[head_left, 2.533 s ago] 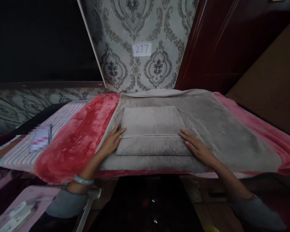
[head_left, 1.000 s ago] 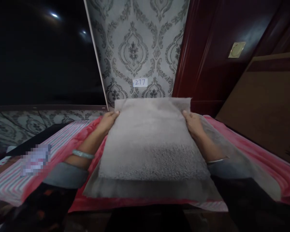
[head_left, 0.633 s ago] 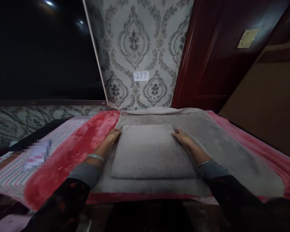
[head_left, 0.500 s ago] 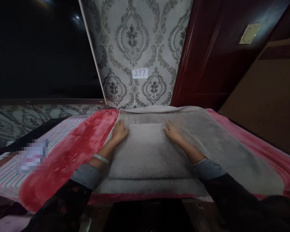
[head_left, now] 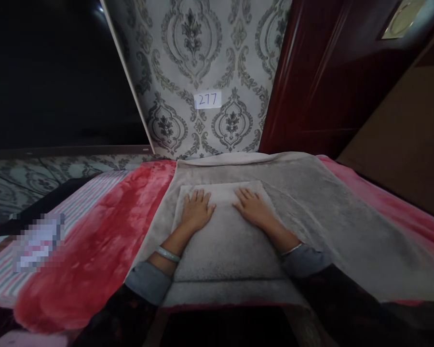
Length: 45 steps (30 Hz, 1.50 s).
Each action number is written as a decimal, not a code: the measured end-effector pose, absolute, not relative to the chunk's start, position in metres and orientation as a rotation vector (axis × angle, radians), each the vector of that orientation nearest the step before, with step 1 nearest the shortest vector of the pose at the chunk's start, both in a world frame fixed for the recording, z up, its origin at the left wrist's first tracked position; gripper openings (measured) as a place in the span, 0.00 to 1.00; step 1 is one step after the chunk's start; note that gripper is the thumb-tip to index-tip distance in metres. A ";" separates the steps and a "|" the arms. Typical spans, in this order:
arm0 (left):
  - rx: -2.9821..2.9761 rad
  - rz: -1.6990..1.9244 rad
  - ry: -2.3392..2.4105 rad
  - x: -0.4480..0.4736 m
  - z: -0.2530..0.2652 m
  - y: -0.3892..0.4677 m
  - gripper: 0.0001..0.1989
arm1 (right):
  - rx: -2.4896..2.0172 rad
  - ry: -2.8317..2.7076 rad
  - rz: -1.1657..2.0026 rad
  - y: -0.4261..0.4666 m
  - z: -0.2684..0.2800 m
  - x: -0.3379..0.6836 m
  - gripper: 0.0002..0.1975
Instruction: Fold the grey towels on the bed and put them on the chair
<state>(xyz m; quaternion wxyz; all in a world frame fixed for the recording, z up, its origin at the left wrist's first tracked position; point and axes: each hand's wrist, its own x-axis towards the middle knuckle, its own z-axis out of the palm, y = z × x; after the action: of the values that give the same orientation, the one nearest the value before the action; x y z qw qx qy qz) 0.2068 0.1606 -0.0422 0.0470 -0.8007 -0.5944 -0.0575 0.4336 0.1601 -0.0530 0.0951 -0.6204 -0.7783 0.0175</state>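
Observation:
A light grey plush cloth rectangle [head_left: 227,241] lies flat on a larger grey blanket [head_left: 296,183]. Whether the two are separate pieces I cannot tell. My left hand [head_left: 197,209] rests palm down on the rectangle's upper left part, fingers spread. On its upper right part lies my right hand [head_left: 252,206], also flat with fingers apart. Neither hand grips anything. A dark crease crosses the cloth near its front edge, and the blanket's far edge is turned over by the wall.
Beneath the grey blanket is a red plush cover [head_left: 104,231] over a striped cloth [head_left: 90,193]. A blurred item [head_left: 39,243] lies at left. Behind stand a black screen [head_left: 58,77], patterned wall with a "277" paper label [head_left: 208,100], dark red panel [head_left: 318,72] and brown board [head_left: 405,125].
Both hands have moved from the rectangle's far corners inward and slightly nearer, and now lie flat with fingers spread. The view has tilted slightly.

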 end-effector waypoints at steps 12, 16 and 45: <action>-2.451 -0.208 -1.827 0.208 -0.041 0.160 0.31 | -2.018 -2.179 0.026 0.169 -0.027 0.463 0.28; -2.445 -0.195 -1.818 0.208 -0.040 0.159 0.30 | -1.760 -2.286 -0.006 0.155 -0.029 0.414 0.31; -2.568 -0.172 -1.726 0.211 -0.035 0.146 0.29 | -1.886 -2.206 0.006 0.168 -0.028 0.429 0.27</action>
<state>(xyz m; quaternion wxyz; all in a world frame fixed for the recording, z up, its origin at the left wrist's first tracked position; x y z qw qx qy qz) 0.2108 0.1464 -0.0347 0.0216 -0.8285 -0.5568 -0.0553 0.4286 0.1685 -0.0282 0.1196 -0.6452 -0.7546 0.0019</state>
